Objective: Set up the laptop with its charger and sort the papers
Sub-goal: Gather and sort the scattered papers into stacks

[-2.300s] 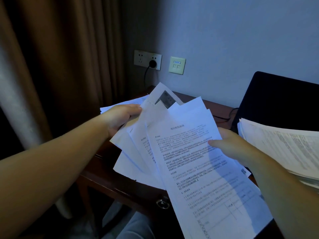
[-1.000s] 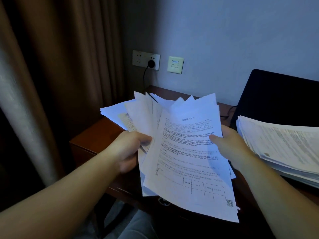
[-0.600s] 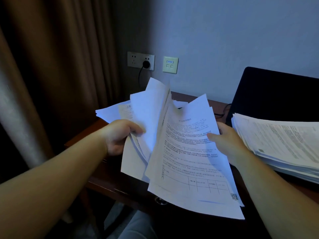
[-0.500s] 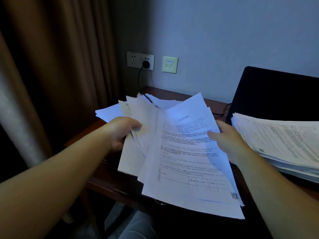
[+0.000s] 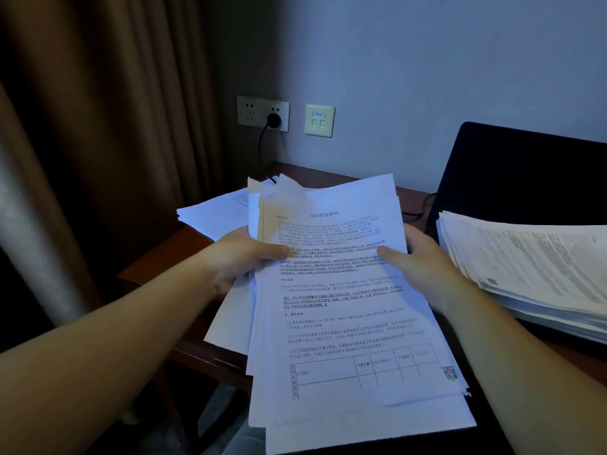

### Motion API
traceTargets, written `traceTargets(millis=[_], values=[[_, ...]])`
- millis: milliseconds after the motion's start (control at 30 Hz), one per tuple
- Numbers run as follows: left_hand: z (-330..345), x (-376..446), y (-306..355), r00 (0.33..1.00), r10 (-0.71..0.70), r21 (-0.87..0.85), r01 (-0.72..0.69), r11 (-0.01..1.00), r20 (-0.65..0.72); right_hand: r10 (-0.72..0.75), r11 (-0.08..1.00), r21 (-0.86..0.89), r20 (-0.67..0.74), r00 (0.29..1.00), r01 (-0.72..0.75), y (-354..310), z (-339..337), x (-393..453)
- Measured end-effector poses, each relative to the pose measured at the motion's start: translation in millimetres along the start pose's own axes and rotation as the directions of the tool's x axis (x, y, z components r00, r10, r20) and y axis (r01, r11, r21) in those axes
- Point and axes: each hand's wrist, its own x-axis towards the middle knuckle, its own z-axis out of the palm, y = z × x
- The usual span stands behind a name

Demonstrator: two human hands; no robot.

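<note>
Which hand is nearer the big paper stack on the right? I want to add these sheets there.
Right. The right hand grips the held sheets just beside the big paper stack; the left hand grips their far edge.

The sheaf of papers (image 5: pixel 341 307) at the centre of the frame is white with a bluish cast, covered in lines of black print, with a ruled black table near its lower edge and a small dark square code at its lower right corner. At the right, the second stack of papers (image 5: pixel 532 267) is the same white with grey-black print, and behind it the laptop (image 5: pixel 525 172) is plain black. The curtain (image 5: pixel 98 142) on the left is brown, the wall (image 5: pixel 427 60) pale blue-grey, the wall socket (image 5: pixel 262 113) off-white with a black plug (image 5: pixel 273 120), and the desk (image 5: pixel 157 267) dark reddish brown.
</note>
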Motion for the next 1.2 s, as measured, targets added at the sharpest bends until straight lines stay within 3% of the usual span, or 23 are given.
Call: traceTargets(millis=[100, 233, 400, 533, 633, 767, 1033, 1200], values=[[3, -3, 3, 0.995, 0.094, 0.040, -0.092, 0.995, -0.037, -0.026, 1.000, -0.007, -0.042, 0.999, 0.025, -1, 0, 0], [1, -9, 12, 0.976, 0.215, -0.005, -0.215, 0.976, -0.008, -0.007, 0.987, 0.157, -0.070, 0.998, 0.018, -10, -11, 1], [10, -9, 32, 0.932, 0.346, -0.057, -0.353, 0.934, -0.105, -0.024, 0.966, 0.256, 0.151, 0.988, -0.015, -26, -25, -11], [24, -8, 55, 0.892, 0.423, -0.053, -0.435, 0.899, -0.159, -0.131, 0.974, 0.174, -0.070, 0.989, 0.142, -52, -24, -15], [37, -9, 81, 0.856, 0.497, -0.074, -0.510, 0.857, -0.145, -0.261, 0.946, 0.134, -0.229, 0.938, 0.296, -78, -34, -14], [56, -14, 113, 0.756, 0.631, -0.020, -0.643, 0.765, -0.177, -0.397, 0.891, 0.079, -0.342, 0.852, 0.447, -103, -50, -18], [61, -2, 72, 0.701, 0.653, 0.271, -0.594, 0.757, -0.287, -0.293, 0.952, 0.019, -0.245, 0.924, 0.307, -79, -56, -28], [70, -6, 77, 0.737, 0.639, 0.225, -0.599, 0.768, -0.220, -0.252, 0.929, 0.176, -0.344, 0.905, 0.325, -82, -41, -26]])
